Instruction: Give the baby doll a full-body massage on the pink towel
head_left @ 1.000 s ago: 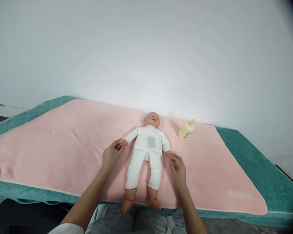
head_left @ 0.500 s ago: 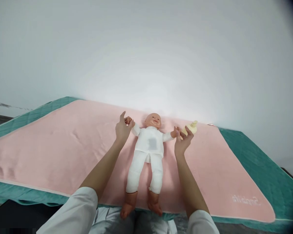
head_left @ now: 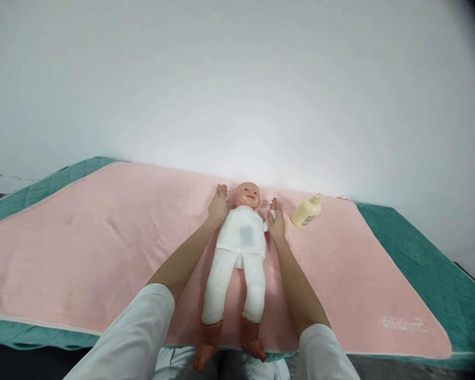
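Note:
A baby doll [head_left: 243,232] in white clothes lies face up, its head toward the wall and its bare feet over the front edge of the bed. My left hand [head_left: 218,205] is against the doll's arm on the left, beside its head, with the small doll hand showing past my fingertips. On the other side, my right hand [head_left: 276,221] rests at the doll's other forearm, below its raised little hand. My fingers look close round both arms. A pale yellow pump bottle [head_left: 306,211] is to the right of my right hand, untouched.
Under the doll is a pink mat [head_left: 122,227] on a green quilted cover [head_left: 419,258]. A pale wall [head_left: 237,95] rises behind the bed. My legs in light trousers are below the front edge.
Both my hands have moved inward toward the doll's head, and the doll's arms are now bent upward close to its body. The bottle shows fully, no longer partly behind my right hand.

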`<state>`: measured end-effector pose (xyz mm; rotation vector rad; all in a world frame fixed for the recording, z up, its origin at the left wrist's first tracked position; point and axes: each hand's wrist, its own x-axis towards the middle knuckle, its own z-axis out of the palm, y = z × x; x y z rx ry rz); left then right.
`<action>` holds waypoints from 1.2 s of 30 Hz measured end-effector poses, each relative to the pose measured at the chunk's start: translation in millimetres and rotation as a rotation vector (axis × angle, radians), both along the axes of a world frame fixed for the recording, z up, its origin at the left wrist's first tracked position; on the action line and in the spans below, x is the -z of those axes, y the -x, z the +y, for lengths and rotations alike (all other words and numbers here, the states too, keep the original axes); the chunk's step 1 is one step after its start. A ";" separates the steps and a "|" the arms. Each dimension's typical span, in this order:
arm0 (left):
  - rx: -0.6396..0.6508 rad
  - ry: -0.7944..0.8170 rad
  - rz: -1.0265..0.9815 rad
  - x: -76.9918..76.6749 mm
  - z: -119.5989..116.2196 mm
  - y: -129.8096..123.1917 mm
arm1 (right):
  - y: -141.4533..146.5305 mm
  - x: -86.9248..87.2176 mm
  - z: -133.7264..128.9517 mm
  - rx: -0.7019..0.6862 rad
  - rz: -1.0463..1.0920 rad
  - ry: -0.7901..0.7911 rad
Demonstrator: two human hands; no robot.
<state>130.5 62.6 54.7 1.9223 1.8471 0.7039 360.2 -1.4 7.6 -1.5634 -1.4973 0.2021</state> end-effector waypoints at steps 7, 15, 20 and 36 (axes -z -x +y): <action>0.089 0.010 0.048 9.3 3.8 4.1 | -2.4 7.1 15.9 -0.045 0.027 0.097; 0.136 0.054 0.133 10.6 11.6 4.4 | -7.8 12.3 26.4 -0.011 0.017 0.225; 0.136 0.098 0.127 9.3 11.4 3.3 | -10.8 17.7 27.8 -0.005 0.026 0.226; 0.080 0.047 0.157 15.6 8.0 2.7 | -8.2 17.8 26.4 -0.002 0.028 0.198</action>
